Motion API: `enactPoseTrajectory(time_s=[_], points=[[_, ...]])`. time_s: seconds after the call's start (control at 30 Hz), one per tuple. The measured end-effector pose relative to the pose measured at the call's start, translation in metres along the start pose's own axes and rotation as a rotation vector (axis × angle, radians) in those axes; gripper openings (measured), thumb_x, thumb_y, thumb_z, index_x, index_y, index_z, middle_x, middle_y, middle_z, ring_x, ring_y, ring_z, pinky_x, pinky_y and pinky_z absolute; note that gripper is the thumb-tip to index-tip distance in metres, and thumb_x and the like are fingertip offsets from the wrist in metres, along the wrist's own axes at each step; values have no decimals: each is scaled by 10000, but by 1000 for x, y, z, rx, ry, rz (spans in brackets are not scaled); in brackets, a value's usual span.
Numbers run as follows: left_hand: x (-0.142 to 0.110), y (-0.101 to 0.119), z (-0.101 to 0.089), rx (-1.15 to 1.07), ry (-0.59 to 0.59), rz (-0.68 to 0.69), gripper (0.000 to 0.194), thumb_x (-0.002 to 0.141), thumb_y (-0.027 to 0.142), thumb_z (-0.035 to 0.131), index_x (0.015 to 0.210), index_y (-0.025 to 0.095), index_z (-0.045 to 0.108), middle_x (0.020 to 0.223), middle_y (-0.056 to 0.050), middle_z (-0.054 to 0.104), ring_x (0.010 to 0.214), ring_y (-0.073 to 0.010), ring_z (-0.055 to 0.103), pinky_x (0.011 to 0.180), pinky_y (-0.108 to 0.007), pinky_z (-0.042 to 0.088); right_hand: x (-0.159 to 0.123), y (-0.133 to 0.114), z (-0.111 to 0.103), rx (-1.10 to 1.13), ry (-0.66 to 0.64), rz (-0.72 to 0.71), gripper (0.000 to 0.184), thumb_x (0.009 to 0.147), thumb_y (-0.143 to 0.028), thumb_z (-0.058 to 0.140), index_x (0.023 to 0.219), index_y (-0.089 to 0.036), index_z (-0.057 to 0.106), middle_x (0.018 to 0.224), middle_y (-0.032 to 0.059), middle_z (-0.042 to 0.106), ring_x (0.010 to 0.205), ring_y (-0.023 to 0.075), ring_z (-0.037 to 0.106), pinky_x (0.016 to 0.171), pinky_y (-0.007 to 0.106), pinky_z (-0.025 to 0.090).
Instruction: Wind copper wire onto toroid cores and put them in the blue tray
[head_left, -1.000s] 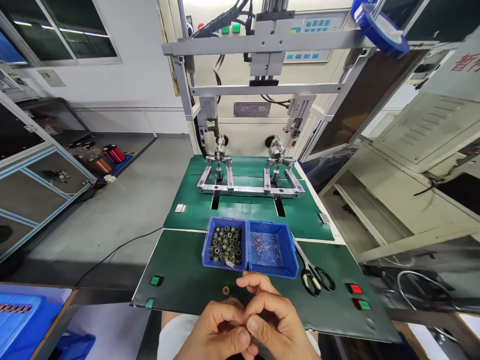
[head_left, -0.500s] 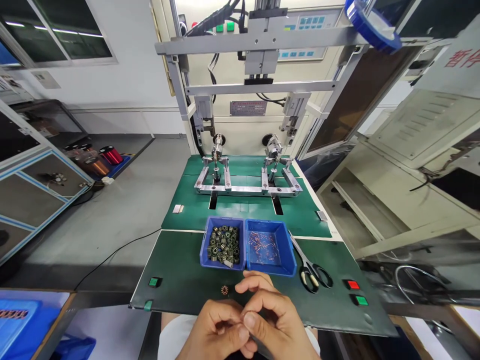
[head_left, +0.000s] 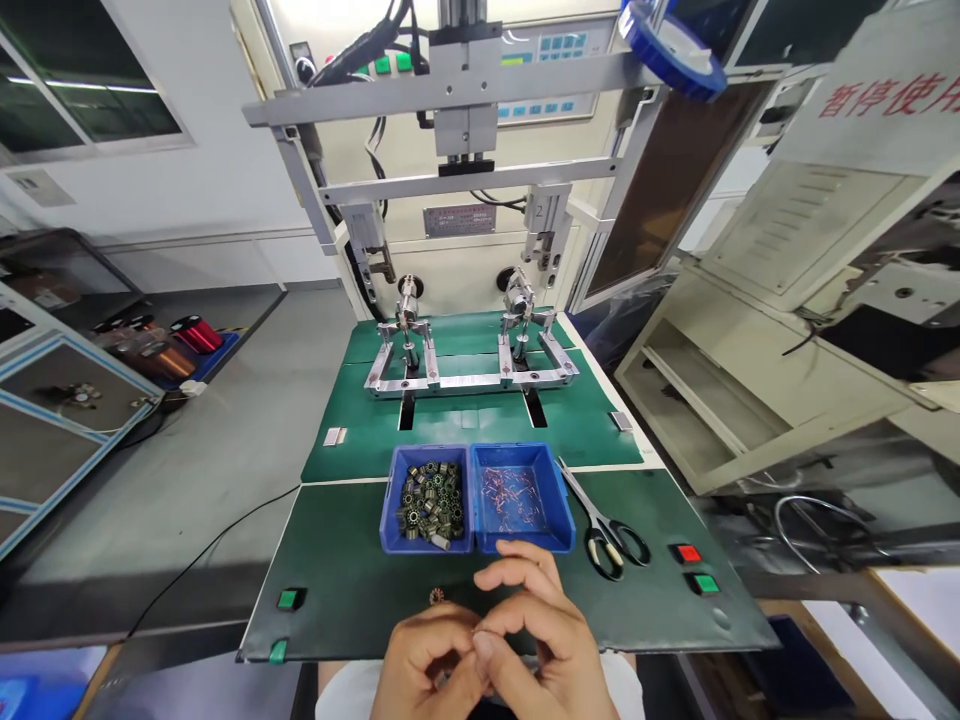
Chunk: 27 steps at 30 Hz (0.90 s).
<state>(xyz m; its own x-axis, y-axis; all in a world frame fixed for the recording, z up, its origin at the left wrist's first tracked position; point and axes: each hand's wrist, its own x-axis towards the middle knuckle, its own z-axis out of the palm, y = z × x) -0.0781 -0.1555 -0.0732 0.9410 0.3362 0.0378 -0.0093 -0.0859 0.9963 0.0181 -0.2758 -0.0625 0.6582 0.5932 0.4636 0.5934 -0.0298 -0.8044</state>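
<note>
At the bottom centre of the frame, the person's left hand and right hand meet above the near edge of a dark green table, their fingertips drawn close together. The grip of each hand is curled inward toward the same spot, but the fingers hide whatever may lie between them, so I cannot tell what they clamp, if anything, nor which way it points or how its long axis runs. Just left of the fingers, a small toothed metal core lies flat on the table with its round face up, a squat disc with no clear long axis. Above the hands, at centre, two blue plastic bins sit side by side, touching. The left bin holds a heap of similar slotted cores, and the right bin holds a loose scatter of thin copper wire offcuts. Judging from how things lie, much of the work looks left: the heap is deep, with only that one core visible out on the table. To the right of the bins lie a pair of scissors, blades pointing up and left toward the bins, and farther up the table stands a metal winding fixture
</note>
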Motion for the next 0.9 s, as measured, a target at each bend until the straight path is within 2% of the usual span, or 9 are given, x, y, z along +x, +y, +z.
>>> enactPoseTrajectory(time_s=[0.13, 0.23, 0.33, 0.4, 0.53, 0.63, 0.7, 0.8, 0.9], points=[[8, 5, 6, -50, -8, 8, 343, 860, 424, 661, 639, 162, 677, 634, -39, 632, 621, -123, 560, 596, -205, 418, 7, -1, -9, -3, 50, -40, 90, 787, -197, 632, 706, -235, 639, 895, 44, 710, 986, 233, 631, 818, 382, 541], [19, 13, 7, -264, 24, -125, 341, 806, 462, 716, 649, 159, 708, 715, -48, 667, 593, -122, 591, 614, -231, 476, 13, 12, -38, -61, 75, 2, 85, 845, -322, 639, 859, -255, 689, 969, 53, 729, 938, 207, 673, 788, 337, 566], [31, 25, 7, -458, 132, -286, 338, 700, 484, 807, 658, 157, 728, 777, -50, 682, 554, -119, 608, 571, -238, 492, 8, 47, -78, -369, 166, 148, 178, 881, -374, 584, 890, -237, 698, 943, 63, 731, 853, 196, 700, 746, 314, 573], [38, 32, 7, -499, 184, -330, 352, 649, 486, 842, 634, 152, 729, 754, -49, 679, 561, -120, 610, 559, -228, 487, -1, 76, -99, -649, 114, 206, 249, 878, -404, 541, 870, -216, 704, 860, 66, 732, 780, 224, 698, 693, 347, 572], [49, 41, 7, -544, 229, -360, 366, 586, 485, 879, 603, 152, 728, 735, -47, 676, 571, -115, 610, 537, -205, 478, -18, 113, -111, -958, 33, 129, 325, 879, -359, 434, 814, -176, 695, 716, 73, 724, 640, 259, 672, 614, 421, 570], [54, 40, 8, -574, 238, -371, 383, 550, 492, 895, 599, 152, 726, 735, -45, 678, 574, -113, 614, 532, -200, 479, -22, 118, -105, -991, 34, 90, 339, 888, -336, 404, 870, -152, 689, 751, 86, 736, 662, 257, 695, 631, 421, 585], [58, 37, 7, -582, 233, -374, 398, 530, 500, 901, 597, 150, 724, 735, -47, 680, 575, -113, 617, 531, -199, 480, -22, 119, -101, -966, 23, 145, 359, 878, -368, 420, 918, -134, 689, 779, 104, 739, 698, 268, 709, 627, 412, 592], [64, 34, 5, -564, 215, -377, 419, 520, 515, 901, 602, 144, 725, 725, -50, 675, 579, -114, 621, 532, -198, 483, -22, 124, -104, -855, -45, 310, 393, 853, -388, 430, 992, -122, 683, 871, 140, 744, 802, 289, 722, 710, 423, 599], [70, 33, 1, -536, 193, -370, 431, 530, 532, 890, 618, 142, 730, 731, -50, 669, 584, -114, 622, 533, -198, 486, -21, 129, -124, -615, -62, 554, 398, 828, -422, 458, 1035, -153, 667, 970, 150, 738, 861, 280, 717, 789, 411, 591]])
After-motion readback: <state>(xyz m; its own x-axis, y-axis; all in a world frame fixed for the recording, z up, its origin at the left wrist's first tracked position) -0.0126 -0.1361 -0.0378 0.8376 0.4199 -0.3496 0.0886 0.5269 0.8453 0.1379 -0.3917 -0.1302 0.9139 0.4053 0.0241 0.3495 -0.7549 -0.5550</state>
